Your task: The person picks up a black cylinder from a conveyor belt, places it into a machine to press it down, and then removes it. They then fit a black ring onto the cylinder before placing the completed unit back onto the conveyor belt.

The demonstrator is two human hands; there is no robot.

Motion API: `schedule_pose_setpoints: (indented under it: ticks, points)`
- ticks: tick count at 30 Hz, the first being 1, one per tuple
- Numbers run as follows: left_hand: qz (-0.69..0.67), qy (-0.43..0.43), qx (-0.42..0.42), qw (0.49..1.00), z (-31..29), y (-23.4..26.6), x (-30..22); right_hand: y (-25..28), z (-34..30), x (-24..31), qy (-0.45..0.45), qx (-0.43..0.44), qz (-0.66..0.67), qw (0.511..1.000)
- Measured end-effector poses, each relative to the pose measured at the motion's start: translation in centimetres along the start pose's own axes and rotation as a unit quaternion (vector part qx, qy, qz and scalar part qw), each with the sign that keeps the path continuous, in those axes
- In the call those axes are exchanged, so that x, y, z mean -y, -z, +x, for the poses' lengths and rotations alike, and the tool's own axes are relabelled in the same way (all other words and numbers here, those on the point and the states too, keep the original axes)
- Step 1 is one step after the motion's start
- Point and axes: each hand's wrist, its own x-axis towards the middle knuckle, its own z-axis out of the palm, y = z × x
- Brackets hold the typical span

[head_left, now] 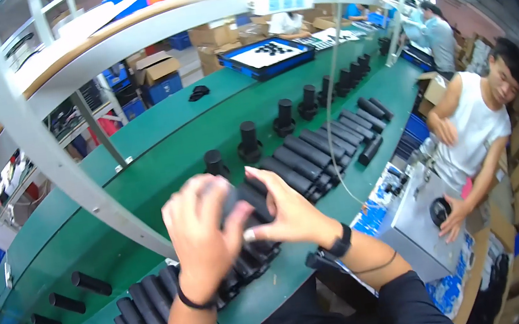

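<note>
Above the near side of the green bench, my left hand [199, 240] and my right hand [296, 213] are together around a black cylinder [254, 197]. My right fingers and thumb wrap its right end. The left hand, slightly blurred, closes on a dark round part at its left end; whether that is a separate piece I cannot tell. Under and beside my hands lie rows of black tubes [296, 162], with another pile of tubes [150, 303] to the left. Farther back, several black tubes with wide bases [249, 142] stand upright in a line.
A slanting white post [59, 150] rises at my left, and a thin cable [330, 105] hangs on the right. Across the green bench [156, 136] sits a blue-rimmed tray [268, 58] of black parts. At right, a person [475, 112] touches a black round part on a grey box [409, 234].
</note>
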Motion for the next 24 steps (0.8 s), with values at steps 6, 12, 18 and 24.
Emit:
schedule_pose_setpoints:
  ticks: [6, 12, 18, 24]
  points:
    - [-0.376, -0.105, 0.105, 0.915, -5.9, -2.4, -12.6, 3.6, -17.8, -0.7, 0.137, -0.150, -0.006, 0.979]
    - [-0.619, 0.157, 0.329, 0.696, -15.7, -14.6, -20.7, 5.5, -33.0, -1.7, -0.233, -0.424, 0.230, 0.844]
    - [-0.680, 0.348, 0.537, 0.357, -17.0, -19.1, -25.7, 8.0, -39.5, -4.7, -0.271, -0.483, 0.345, 0.757]
    - [-0.645, 0.250, 0.591, 0.414, -22.0, -20.5, -25.7, 6.3, -42.7, -4.2, -0.263, -0.532, 0.410, 0.693]
